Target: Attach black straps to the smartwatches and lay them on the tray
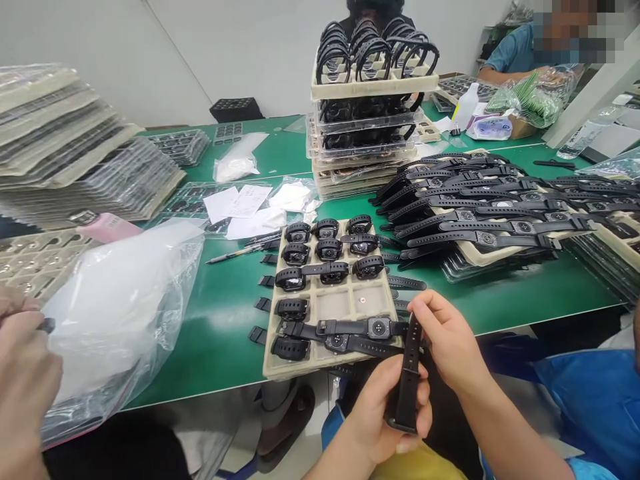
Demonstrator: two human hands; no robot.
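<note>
Green tabletop packed from end to end, and right at its near edge the action is on! The left hand cradles the lower end of a black watch strap against the palm, fingers curled around it, while the right hand pinches the strap's upper end between thumb and fingers. Just ahead of the hands sits a beige pulp tray loaded with black smartwatches. Farther ahead rises a tall stack of trays, and off to the right of the hands lies a big spread of strapped watches. Far left of the hands, a co-worker's hand grips something small and dark beside a clear plastic bag.
</note>
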